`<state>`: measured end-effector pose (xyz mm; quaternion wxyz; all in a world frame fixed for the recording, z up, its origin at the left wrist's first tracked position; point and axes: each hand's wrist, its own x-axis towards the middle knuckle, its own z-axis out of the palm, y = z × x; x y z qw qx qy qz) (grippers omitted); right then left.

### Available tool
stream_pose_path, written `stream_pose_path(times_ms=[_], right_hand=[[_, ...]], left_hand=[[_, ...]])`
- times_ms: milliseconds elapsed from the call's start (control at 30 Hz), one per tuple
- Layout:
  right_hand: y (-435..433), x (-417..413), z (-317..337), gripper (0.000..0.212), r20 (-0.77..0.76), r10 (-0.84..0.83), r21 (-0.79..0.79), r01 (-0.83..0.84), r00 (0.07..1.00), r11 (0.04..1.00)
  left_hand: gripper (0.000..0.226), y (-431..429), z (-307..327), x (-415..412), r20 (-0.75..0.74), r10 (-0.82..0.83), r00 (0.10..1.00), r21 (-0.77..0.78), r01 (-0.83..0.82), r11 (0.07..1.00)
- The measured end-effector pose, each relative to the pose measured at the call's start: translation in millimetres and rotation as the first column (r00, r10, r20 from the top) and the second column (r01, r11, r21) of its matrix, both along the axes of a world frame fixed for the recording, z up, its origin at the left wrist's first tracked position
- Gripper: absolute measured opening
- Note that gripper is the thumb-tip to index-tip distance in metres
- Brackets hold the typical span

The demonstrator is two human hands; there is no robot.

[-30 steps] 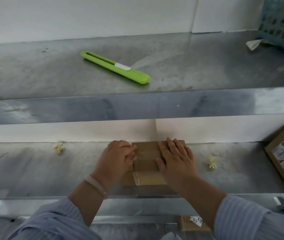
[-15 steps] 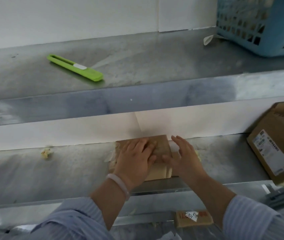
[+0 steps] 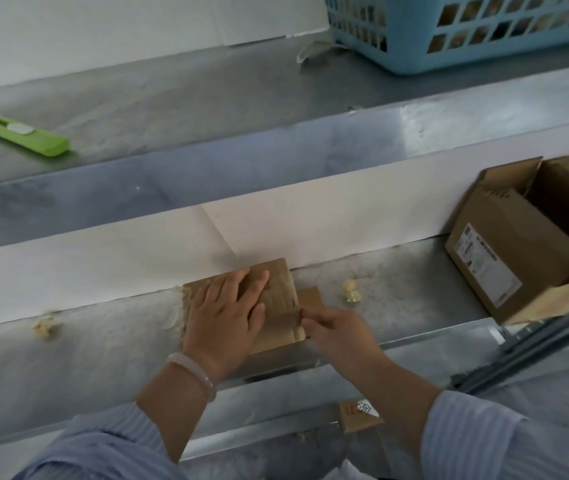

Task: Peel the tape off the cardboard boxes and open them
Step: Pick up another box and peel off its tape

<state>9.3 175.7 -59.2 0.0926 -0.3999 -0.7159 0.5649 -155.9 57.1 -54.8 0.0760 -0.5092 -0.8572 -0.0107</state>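
- Box (image 3: 277, 289): small, flat, on the lower shelf (image 3: 103, 341) at 6 o'clock, just below centre, back edge against the white panel.
- Left hand (image 3: 224, 317): laid flat on the box top, fingers straight and slightly spread, pressing it down.
- Right hand (image 3: 338, 336): off the top, at the box's 3 o'clock edge. Fingertips (image 3: 305, 315) are drawn together in a pinch at that edge. Tape (image 3: 284, 323) end or cardboard edge: too blurred to tell.
- Changed in the last second: both hands were on the top, the left curled at its left side. The left has since slid over to cover the top alone and the right has dropped to the side edge.
- Also new: a short flap (image 3: 310, 296) sticks out on the right side.
- View swung right: cutter (image 3: 19, 133) on the upper shelf is now at 10 o'clock, basket (image 3: 414, 46) at 1 o'clock, and an open box (image 3: 504, 244) shows at 3 o'clock.
- Read: the grip has switched from steadying to hold-and-peel. The left anchors and the right starts the strip at the side.
- This box is not open yet, and the cutter is untouched.
- Tape wad (image 3: 350, 291) sits just right of the box, which suggests other strips are already off.
- Risk: the light box may lift or skid if the left hand eases.
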Motion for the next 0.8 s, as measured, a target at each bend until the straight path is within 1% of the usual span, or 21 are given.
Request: stream_pose_path(times_ms=[133,267,400,533,733,800], right_hand=[[-2,-2,-3,0.021,-0.062,-0.088,-0.040,0.086,0.994,0.996],[-3,-1,-4,0.014,-0.104,-0.136,-0.071,0.129,0.985,0.989],[0,-6,-3,0.007,-0.110,-0.145,-0.060,0.139,0.983,0.988],[6,-15,-2,0.003,-0.106,-0.178,-0.105,0.167,0.978,0.980],[10,-26,0,0.010,-0.056,-0.148,-0.039,0.146,0.987,0.989],[10,-27,-2,0.011,-0.061,-0.141,-0.050,0.138,0.988,0.989]], left_hand=[[0.054,1,-2,-2,0.018,0.010,1.000,-0.029,-0.010,1.000],[0.057,3,-1,-2,0.034,0.019,0.999,-0.066,-0.017,0.998],[0.065,6,1,0,0.066,0.063,0.996,-0.060,-0.059,0.996],[0.069,10,2,3,0.074,0.099,0.992,-0.050,-0.096,0.994],[0.072,12,3,3,0.086,0.112,0.990,-0.060,-0.107,0.992],[0.072,13,3,3,0.088,0.115,0.989,-0.052,-0.110,0.993]])
